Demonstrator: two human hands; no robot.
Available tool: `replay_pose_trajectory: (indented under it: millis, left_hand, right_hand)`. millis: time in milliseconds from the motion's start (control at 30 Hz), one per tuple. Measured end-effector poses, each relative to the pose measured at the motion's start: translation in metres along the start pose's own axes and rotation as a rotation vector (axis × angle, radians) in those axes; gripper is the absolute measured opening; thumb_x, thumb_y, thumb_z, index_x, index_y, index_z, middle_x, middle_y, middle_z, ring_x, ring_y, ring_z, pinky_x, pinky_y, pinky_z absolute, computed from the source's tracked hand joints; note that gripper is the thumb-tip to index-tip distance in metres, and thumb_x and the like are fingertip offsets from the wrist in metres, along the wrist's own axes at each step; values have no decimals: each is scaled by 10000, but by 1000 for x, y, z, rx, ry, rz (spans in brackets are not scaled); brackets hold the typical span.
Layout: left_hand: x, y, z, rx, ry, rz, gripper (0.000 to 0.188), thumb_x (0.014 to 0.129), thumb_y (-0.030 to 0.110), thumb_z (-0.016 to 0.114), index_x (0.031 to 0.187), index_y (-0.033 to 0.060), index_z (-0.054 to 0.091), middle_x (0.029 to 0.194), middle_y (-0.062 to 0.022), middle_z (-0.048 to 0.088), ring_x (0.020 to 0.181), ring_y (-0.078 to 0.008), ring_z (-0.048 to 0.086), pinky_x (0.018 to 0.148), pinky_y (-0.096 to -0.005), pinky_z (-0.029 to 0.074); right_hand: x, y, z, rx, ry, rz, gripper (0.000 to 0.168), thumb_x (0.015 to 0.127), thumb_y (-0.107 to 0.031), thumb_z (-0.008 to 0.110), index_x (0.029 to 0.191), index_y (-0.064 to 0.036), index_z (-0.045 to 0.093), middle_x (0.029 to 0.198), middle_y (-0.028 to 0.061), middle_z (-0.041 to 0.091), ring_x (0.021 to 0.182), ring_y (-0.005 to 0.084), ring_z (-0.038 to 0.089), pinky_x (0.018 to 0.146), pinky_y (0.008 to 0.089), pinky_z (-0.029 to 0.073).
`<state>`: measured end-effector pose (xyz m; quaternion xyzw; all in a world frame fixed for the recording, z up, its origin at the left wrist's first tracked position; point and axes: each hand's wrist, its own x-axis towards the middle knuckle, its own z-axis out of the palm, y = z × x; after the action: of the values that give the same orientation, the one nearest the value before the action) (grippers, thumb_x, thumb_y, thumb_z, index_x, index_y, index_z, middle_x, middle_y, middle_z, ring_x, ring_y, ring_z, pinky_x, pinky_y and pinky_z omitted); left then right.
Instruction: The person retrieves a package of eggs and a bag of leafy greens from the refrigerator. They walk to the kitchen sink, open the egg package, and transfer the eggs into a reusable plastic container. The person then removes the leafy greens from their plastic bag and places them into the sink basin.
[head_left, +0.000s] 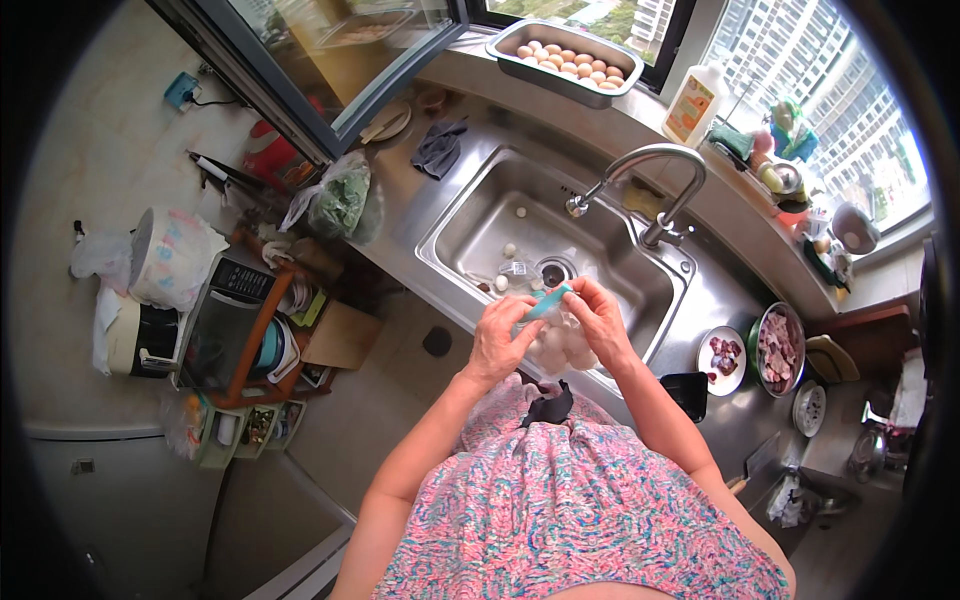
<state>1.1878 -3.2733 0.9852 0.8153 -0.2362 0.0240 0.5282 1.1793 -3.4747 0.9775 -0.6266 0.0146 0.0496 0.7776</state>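
Between my hands, over the near edge of the sink, hangs a clear plastic bag of round whitish pieces. A teal strip lies across the top of the bag. My left hand pinches the strip's left end, and my right hand grips its upper right end and the bag's top. Behind them is the stainless steel sink, with several small whitish pieces, a scrap of labelled plastic and the drain in it. What the round pieces are, I cannot tell.
The curved faucet stands at the sink's back right. Right of the sink are a plate of dark meat pieces, a bowl of raw meat and a black tray. A bag of greens and a dark cloth lie left.
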Motion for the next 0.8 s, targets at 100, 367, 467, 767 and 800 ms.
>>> replay_pose_trajectory:
  millis: [100,367,467,767,800]
  left_hand:
    - [1,8,5,49,43,-100,148,867,130,738,967,42,676,1036,-96,694,1013,-293,647,890,-385,489]
    - [5,8,14,-9,149,-283,227,807,108,773,1008,81,671,903,-74,657,875,-269,646,833,-375,490]
    - [16,36,8,292,233,-126,285,791,136,781,1050,105,667,936,-51,647,966,-248,630,929,-400,439]
    - [15,22,2,287,71,-124,222,818,265,783,948,112,689,931,-15,663,975,-226,624,1091,-481,302]
    - [14,22,3,282,94,-111,211,818,257,783,935,109,689,925,-21,660,970,-231,623,1072,-469,320]
  right_hand:
    - [3,-3,-2,-21,-4,-21,103,1010,-138,614,1019,-36,625,912,-52,603,871,35,544,787,220,451]
    - [10,-4,-9,41,-154,-26,103,1017,-128,605,1036,-27,596,947,-37,602,904,44,554,810,226,453]
    - [9,-12,-7,-1,-179,-35,109,1019,-126,604,1047,-22,593,960,-28,610,922,46,558,815,228,459]
    - [8,-9,9,-62,1,-246,104,979,-86,642,1063,-24,641,1035,20,610,967,80,575,789,243,480]
    - [8,-10,9,-75,-3,-244,109,970,-82,652,1063,-26,644,1048,23,605,976,85,576,790,244,479]
